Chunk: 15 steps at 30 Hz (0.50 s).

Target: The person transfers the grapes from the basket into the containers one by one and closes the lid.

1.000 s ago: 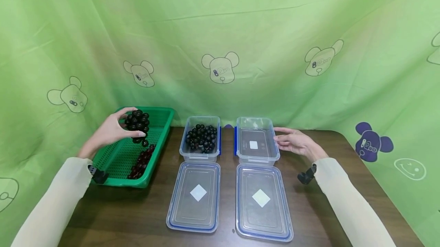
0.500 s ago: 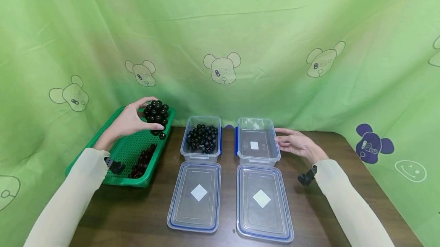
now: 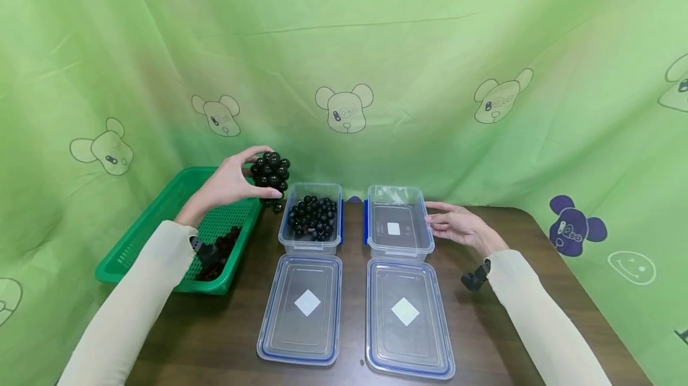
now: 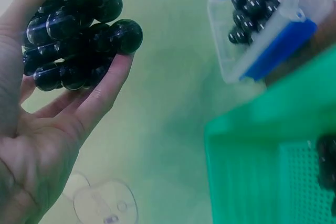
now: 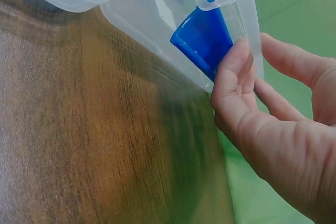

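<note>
My left hand (image 3: 226,184) holds a bunch of shiny dark grapes (image 3: 270,172) between thumb and fingers, up near the left side of the left clear container (image 3: 310,247). In the left wrist view the thumb and fingers curl round the bunch (image 4: 79,30). More dark grapes (image 3: 314,217) lie inside that container. My right hand (image 3: 461,227) is at the right side of the second clear container (image 3: 408,213), which has a white label on its bottom. In the right wrist view, loosely bent fingertips touch the container beside its blue latch (image 5: 202,40).
A green basket (image 3: 156,221) stands at the left with dark red grapes (image 3: 232,239) in it, partly behind the left wrist. Two clear lids with blue seals, the left lid (image 3: 301,335) and the right lid (image 3: 411,347), lie in front of the containers. A green curtain (image 3: 344,33) hangs behind.
My left hand has carried the bunch of grapes up and rightward, from over the green basket to beside the left container. The right hand has stayed at the right container.
</note>
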Tool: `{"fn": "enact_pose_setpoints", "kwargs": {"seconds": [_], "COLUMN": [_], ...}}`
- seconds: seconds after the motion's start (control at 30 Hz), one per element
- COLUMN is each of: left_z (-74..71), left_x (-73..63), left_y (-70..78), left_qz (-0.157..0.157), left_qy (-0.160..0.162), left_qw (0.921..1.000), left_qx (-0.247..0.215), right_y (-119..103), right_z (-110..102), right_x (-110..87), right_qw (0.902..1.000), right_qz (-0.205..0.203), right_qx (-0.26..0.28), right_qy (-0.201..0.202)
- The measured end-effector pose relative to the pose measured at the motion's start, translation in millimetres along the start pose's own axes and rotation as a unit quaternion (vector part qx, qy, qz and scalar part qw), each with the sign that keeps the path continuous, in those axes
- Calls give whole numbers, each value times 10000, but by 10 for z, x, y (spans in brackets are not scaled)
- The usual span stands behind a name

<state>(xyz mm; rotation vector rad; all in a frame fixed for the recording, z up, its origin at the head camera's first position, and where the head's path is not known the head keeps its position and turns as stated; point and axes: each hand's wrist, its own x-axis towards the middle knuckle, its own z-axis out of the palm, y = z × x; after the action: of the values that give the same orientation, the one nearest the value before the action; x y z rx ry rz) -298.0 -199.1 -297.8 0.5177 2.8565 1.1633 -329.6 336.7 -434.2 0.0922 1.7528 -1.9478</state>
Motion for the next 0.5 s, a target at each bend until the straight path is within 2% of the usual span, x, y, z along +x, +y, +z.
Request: {"fn": "enact_pose_setpoints", "kwargs": {"seconds": [0.33,0.5], "left_z": [214,362], "left_x": [301,456], "left_y": [323,485], "left_qz": [414,621], "left_qy": [-42,-126], "left_qw": [9988,9979], "left_qx": [-239,-165], "right_y": [4,3], "right_z": [-7,0], "right_x": [36,31], "right_qw": [9999,9998], "right_qz": [47,12], "right_qx": [90,120], "right_qy": [-106,-156]}}
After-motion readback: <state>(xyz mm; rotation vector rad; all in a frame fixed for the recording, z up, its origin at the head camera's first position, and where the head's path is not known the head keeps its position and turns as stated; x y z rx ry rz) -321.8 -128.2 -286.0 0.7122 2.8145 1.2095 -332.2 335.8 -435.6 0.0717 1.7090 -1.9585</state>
